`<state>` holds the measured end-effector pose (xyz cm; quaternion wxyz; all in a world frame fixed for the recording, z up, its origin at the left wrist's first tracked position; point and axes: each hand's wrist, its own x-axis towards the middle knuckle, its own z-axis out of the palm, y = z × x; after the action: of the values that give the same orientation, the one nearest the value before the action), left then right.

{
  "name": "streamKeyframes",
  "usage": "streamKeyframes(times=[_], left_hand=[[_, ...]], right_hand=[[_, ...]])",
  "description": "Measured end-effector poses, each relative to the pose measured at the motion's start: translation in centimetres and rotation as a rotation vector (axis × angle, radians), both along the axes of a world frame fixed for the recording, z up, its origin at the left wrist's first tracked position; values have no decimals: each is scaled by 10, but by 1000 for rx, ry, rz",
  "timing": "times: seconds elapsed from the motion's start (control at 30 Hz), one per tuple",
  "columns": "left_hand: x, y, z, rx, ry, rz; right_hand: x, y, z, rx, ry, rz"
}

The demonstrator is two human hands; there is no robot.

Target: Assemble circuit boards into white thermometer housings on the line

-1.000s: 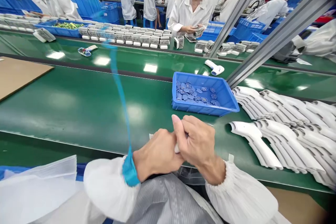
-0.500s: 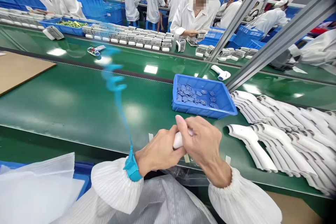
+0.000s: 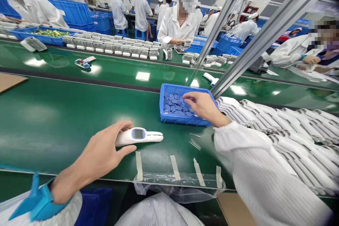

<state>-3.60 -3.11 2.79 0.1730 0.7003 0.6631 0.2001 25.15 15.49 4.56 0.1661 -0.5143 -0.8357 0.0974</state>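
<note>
Green counter (image 3: pixel 66 113), glossy, in a busy workroom.

Left hand (image 3: pixel 102 148): grip spread, thumb and fingers apart on either side of one end of a white handheld device (image 3: pixel 144 136); contact cannot be told for certain. Blue band (image 3: pixel 47 201) at the wrist.

White handheld device: one, lying on the counter, small grey screen (image 3: pixel 138 134) with blue rim facing up, slim end pointing right.

Right hand (image 3: pixel 202 106): over the blue tray (image 3: pixel 182 119), thumb and fingertips close together above the parts; cannot tell whether the grip has one. White sleeve (image 3: pixel 254 159), gathered at the cuff.

Small blue parts (image 3: pixel 172 102): many, loose, heaped in the blue tray.

Thin clear strips (image 3: pixel 195 144): several, on the counter, near side of the tray.

Tape strips (image 3: pixel 174 167): four, pale, fixing clear plastic (image 3: pixel 182 193) along the near edge.

White shells (image 3: pixel 287 143): nested rows, right of the tray.

Cardboard sheet (image 3: pixel 10 82): far left.

Metal post (image 3: pixel 267 31): slanting, behind the tray.

Beyond: green belt (image 3: pixel 113 70) bearing an opened device (image 3: pixel 82 63); farther back, rows of grey-and-white units (image 3: pixel 116 44) and a co-worker (image 3: pixel 176 24) in white coat and cap.
</note>
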Motion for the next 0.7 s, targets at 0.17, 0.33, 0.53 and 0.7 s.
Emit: streamKeyframes(times=[0.17, 0.33, 0.53, 0.7], left_hand=[[17, 18, -10, 112, 439, -193], [20, 25, -1, -20, 253, -32], [-1, 26, 10, -136, -664, 381], [36, 31, 9, -241, -1052, 329]], right_hand=[[-27, 46, -27, -57, -155, 167], [-40, 50, -30, -79, -200, 166], [-20, 23, -2, -20, -35, 77], [-14, -36, 17, -45, 388, -5]])
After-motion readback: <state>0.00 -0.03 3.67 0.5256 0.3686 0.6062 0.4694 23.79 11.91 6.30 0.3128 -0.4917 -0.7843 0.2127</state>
